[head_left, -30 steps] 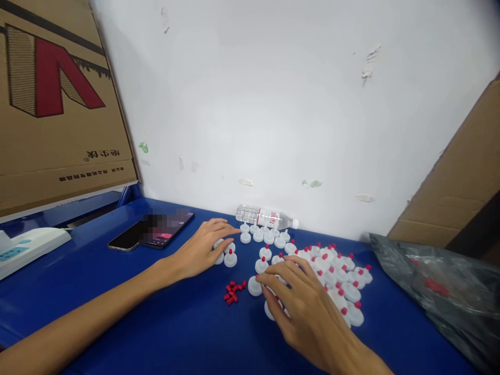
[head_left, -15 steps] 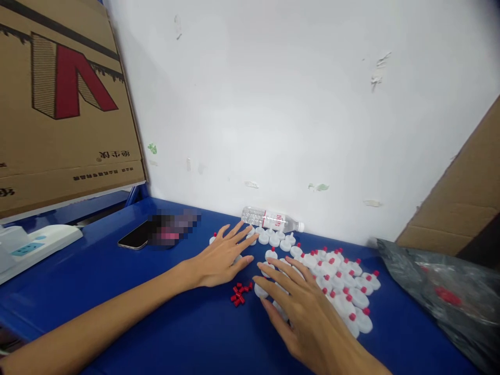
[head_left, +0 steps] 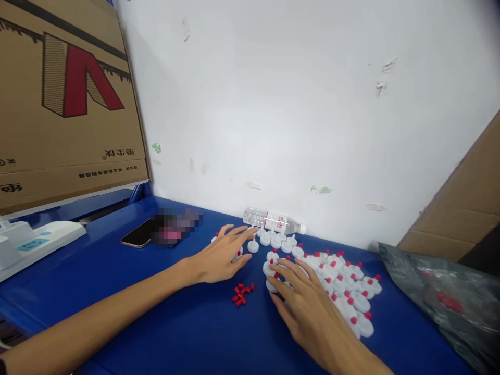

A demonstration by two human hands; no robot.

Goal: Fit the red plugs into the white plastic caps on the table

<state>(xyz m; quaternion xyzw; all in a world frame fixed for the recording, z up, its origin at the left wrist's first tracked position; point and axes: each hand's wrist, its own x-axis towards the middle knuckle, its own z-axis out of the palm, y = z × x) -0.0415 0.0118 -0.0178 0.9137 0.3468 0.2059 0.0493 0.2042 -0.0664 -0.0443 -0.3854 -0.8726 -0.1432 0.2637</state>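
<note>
My left hand is open, palm down, its fingers reaching over a few round white nozzle caps on the blue table. Just off its fingertips stands a white cap without a red tip. More untipped white caps are grouped in front of a clear bottle lying on its side. My right hand is open with fingers spread, resting over the left side of a large cluster of red-tipped white caps; it hides some of them. Between my hands lies a small heap of loose red tips.
A phone lies to the left beside a blurred-out patch. A white power strip is at the far left, below a large cardboard box. A grey plastic bag lies on the right. The white wall borders the table's back.
My right hand has shifted slightly right, along with the caps at its fingertips. My left fingers are a little more drawn together, and an untipped cap shows beside them. The view has shifted slightly.
</note>
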